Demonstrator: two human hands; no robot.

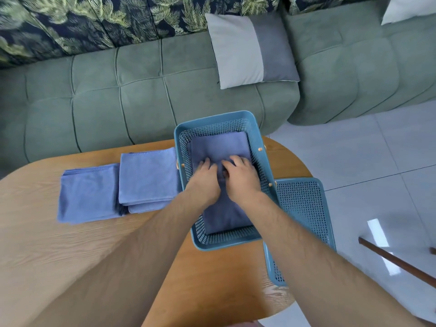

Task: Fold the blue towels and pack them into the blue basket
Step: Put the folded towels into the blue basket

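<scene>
The blue basket point(213, 120) stands on the wooden table, right of centre. A folded blue towel point(218, 147) lies flat inside it. Both of my hands are down in the basket on top of that towel. My left hand point(204, 177) rests palm down with its fingers spread on the cloth. My right hand point(240, 177) lies beside it, its fingers bent slightly onto the towel. Left of the basket sits a small stack of folded blue towels point(147, 175), and further left lies another folded blue towel point(89, 193).
The basket's perforated blue lid point(304, 204) lies at the table's right edge, partly overhanging. A green sofa point(141, 97) with a grey cushion point(252, 48) runs behind the table point(82, 244). Tiled floor and a brown wooden rod point(396, 261) are on the right.
</scene>
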